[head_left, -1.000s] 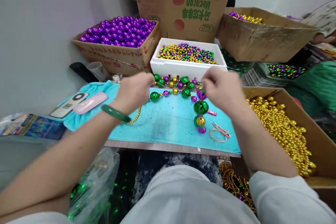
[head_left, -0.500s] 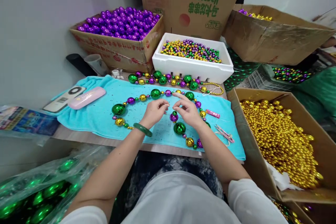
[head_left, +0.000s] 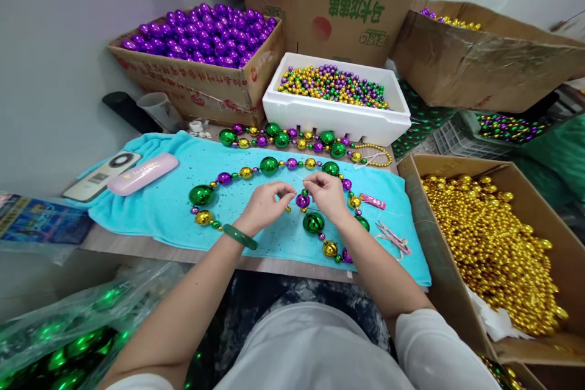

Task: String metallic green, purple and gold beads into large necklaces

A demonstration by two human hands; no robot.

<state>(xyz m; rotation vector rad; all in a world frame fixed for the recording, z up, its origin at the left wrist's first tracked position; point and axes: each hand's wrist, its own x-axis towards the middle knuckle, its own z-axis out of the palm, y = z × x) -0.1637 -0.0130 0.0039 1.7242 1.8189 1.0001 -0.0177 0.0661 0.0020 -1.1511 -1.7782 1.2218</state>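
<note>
A bead necklace of large green, purple and gold beads curves over the blue towel. My left hand, with a green bangle at its wrist, has thumb and forefinger pinched at the necklace's thread; a small gold bead shows just below. My right hand pinches the thread at the other end, close above a purple bead and a green bead. A fine pale strand runs beside the right fingertips. The fingertips of the two hands are slightly apart, and the thread between them is barely visible.
Small scissors and a pink packet lie right of the necklace. A pink case rests left. Another bead strand lies before the white foam box. Cartons of purple beads and gold beads flank the table.
My right hand's fingers, spread before, have closed into a pinch and lowered slightly. My left hand has stayed pinched near the same place. The view has shifted a little.
</note>
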